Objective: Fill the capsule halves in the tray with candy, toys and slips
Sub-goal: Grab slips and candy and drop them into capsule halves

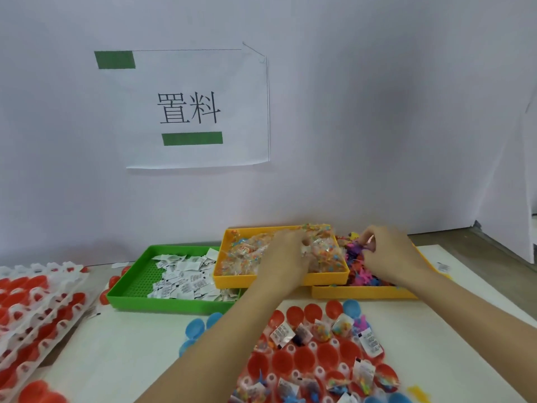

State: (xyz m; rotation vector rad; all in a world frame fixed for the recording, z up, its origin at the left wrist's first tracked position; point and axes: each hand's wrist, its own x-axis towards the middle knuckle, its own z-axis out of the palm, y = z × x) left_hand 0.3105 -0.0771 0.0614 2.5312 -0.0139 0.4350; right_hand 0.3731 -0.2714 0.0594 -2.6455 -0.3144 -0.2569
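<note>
Left hand (pixel 286 257): fingers curled down into the candy bags (pixel 319 254) in the yellow bin (pixel 279 279); blurry, so I cannot tell if it grips one.
Right hand (pixel 389 257): fingertips pinch a small toy (pixel 366 245) over the toy bin (pixel 363 292).
Capsule tray (pixel 313 353): at 6 o'clock from the bins, partly filled.
Slips (pixel 186 276): green bin (pixel 162 305), at 9 o'clock.

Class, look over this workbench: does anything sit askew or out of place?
Yes. The yellow plastic bin of wrapped candy sits tilted, propped on the green slip bin and the yellow toy bin. A white paper slip lies loose on the table behind the green bin.
</note>
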